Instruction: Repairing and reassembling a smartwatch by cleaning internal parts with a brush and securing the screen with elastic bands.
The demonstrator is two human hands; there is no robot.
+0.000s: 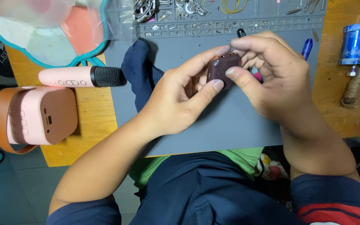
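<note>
Nearest the head camera are the person's lap in dark blue cloth and 2 bare forearms reaching up over a grey work mat (230,125) on the wooden worktop (84,137). The left hand (180,96) and right hand (271,75) meet above the middle of the mat, both closed on a small dark maroon device (221,68) with a metal port on its upper edge; the left thumb and forefinger pinch its lower left side, and the right thumb presses its right face while the right fingers curl over the top. A pink-tipped object shows between the right fingers, too hidden to name. Just left of the hands a dark blue cloth (140,75) lies crumpled on the mat. Further left on the worktop rest a pink microphone (80,77) with a black grille and, below it, a pink speaker (38,116) with a brown strap. Small metal parts (180,8) fill the mat's tray section at the top. A blue metal tool (355,43) stands at the right edge.
</note>
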